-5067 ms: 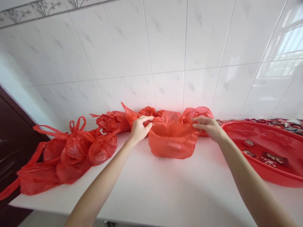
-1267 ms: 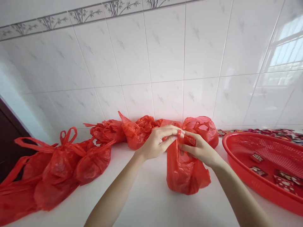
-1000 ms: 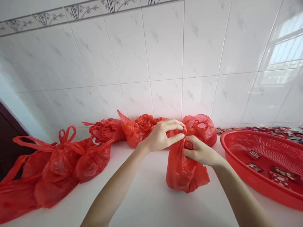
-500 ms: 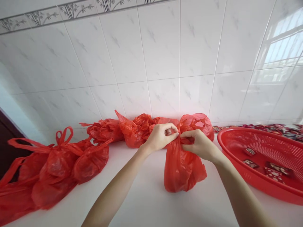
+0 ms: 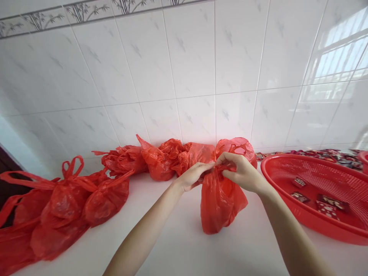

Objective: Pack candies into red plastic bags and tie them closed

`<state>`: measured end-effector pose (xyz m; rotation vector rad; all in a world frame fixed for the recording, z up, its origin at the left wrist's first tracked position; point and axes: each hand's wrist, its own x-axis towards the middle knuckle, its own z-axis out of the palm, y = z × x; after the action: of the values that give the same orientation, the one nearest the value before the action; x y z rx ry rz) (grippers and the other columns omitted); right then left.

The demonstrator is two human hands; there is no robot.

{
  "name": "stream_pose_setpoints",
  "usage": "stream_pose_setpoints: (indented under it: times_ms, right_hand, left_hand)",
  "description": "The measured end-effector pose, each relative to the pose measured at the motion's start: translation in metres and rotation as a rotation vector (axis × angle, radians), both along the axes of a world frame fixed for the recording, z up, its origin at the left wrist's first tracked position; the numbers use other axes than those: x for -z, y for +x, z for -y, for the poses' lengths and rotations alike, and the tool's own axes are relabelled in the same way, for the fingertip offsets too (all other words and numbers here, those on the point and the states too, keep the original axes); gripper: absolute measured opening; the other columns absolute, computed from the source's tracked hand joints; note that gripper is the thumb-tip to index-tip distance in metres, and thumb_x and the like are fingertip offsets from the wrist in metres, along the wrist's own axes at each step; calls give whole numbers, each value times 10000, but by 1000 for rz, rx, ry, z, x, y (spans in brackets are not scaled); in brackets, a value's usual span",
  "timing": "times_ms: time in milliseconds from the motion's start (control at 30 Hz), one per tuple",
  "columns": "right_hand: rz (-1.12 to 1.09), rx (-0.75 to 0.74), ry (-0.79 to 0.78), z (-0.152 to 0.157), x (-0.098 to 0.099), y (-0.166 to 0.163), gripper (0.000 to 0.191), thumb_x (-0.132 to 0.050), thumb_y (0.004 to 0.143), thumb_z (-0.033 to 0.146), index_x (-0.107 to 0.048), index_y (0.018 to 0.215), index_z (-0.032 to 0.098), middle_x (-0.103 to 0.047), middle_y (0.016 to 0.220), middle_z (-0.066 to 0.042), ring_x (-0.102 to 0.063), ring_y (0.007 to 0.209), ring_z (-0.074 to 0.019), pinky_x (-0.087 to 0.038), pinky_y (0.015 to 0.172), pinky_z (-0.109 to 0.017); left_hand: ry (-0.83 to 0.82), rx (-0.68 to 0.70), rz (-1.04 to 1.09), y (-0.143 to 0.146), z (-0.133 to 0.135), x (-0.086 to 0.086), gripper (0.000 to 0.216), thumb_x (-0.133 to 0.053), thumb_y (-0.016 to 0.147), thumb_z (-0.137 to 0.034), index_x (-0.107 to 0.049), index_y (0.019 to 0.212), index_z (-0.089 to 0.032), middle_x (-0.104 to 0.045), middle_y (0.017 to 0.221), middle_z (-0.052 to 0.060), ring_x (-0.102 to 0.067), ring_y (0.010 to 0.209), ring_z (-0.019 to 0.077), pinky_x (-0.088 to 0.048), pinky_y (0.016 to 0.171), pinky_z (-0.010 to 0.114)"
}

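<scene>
A red plastic bag [image 5: 221,205] with a bulging lower part stands on the white tabletop [image 5: 184,237], its neck gathered at the top. My left hand [image 5: 195,175] pinches the neck from the left, fingertips partly hidden behind the plastic. From the right, my right hand [image 5: 240,170] has its thumb and fingers closed on the same gathered neck. The two hands nearly meet there. What the bag holds cannot be made out through the plastic.
To the right stands a red plastic basket [image 5: 310,222] with several small packets [image 5: 327,209] in it. More small packets [image 5: 324,155] lie behind it along the tiled wall [image 5: 189,57]. Tied red bags [image 5: 61,207] crowd the left, and other red bags [image 5: 161,161] line the wall.
My left hand has gone from a curled pinch to straighter fingers, slightly lower at the bag's neck. My right fingers have shifted a little up and left. The view has turned slightly.
</scene>
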<state>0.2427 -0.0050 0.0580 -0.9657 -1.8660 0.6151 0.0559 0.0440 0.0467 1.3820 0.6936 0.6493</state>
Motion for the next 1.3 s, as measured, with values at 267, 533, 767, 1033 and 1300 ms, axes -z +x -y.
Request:
stream_pose_setpoints:
  times_ms: [267, 533, 767, 1033, 1300]
  right_hand:
    - [139, 136, 133, -5, 5, 6, 221, -625, 793, 165, -609, 1000, 240, -710, 1011, -39, -692, 938, -224, -571, 788, -375]
    - [124, 90, 281, 4, 1, -1, 85, -598, 895, 223, -635, 968, 247, -675, 1095, -63, -662, 1008, -232, -566, 817, -384]
    - [24, 91, 233, 1, -4, 15, 94, -576, 925, 301, -619, 879, 232, -705, 948, -57, -663, 935, -233, -551, 795, -382]
    - [375, 38, 59, 14, -16, 71, 269, -549, 937, 465, -662, 835, 243, -698, 855, -42, -633, 794, -223, -491, 708, -358]
    - [166, 100, -75, 8, -11, 82, 402, -656, 834, 629, -659, 770, 232, -672, 795, -42, -640, 801, -229, -495, 700, -347]
  left_hand:
    - [-164, -49, 181, -2, -4, 13, 377, -829, 711, -477, -626, 637, -167, -487, 523, -35, -451, 484, 96, -354, 496, 239]
    - [-220, -139, 314, -2, -6, 10, 322, -805, 744, -465, -687, 713, -166, -532, 555, -23, -429, 464, 83, -361, 489, 236]
    - [-83, -175, 181, -24, -13, -4, 312, -888, 598, -301, -759, 844, -158, -548, 624, -52, -345, 486, 37, -273, 478, 202]
    - [10, -273, 60, -66, -29, 12, 259, -852, 534, -160, -763, 778, -147, -565, 618, -39, -378, 524, 47, -269, 526, 224]
    - [25, -381, 142, -79, -36, 25, 265, -876, 523, -191, -769, 761, -144, -542, 597, -49, -358, 498, 29, -282, 517, 207]
